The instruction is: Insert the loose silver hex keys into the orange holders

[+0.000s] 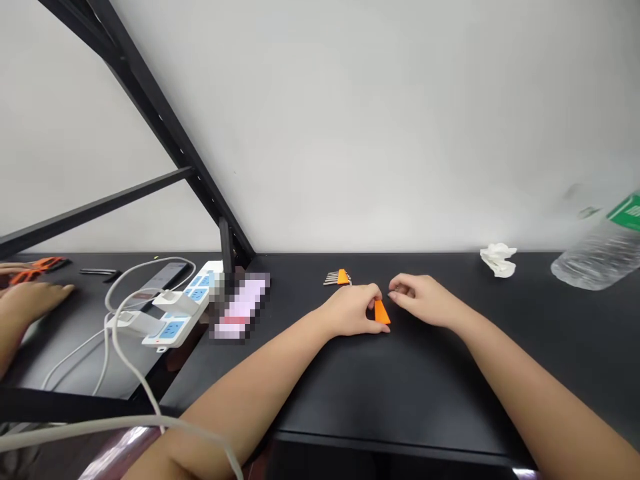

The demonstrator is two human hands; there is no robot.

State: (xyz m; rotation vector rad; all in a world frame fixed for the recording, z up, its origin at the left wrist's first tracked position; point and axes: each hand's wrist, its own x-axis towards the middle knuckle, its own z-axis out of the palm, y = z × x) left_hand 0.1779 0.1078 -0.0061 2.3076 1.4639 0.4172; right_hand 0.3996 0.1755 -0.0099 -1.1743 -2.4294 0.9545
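Note:
My left hand is closed around an orange wedge-shaped hex key holder, keeping it on or just over the black table. Close by on the right, my right hand has its fingers curled, with thumb and fingertips pinched towards the holder. Whatever sits between those fingertips is too small to make out. Just behind my left hand lies a hex key set, its several metal keys pointing left out of an orange holder.
A blurred-out phone-like object lies left of my hands. Beyond it are a white power strip with cables and a black metal frame. Crumpled tissue and a clear bottle lie right. Another person's hand is far left near orange-handled pliers.

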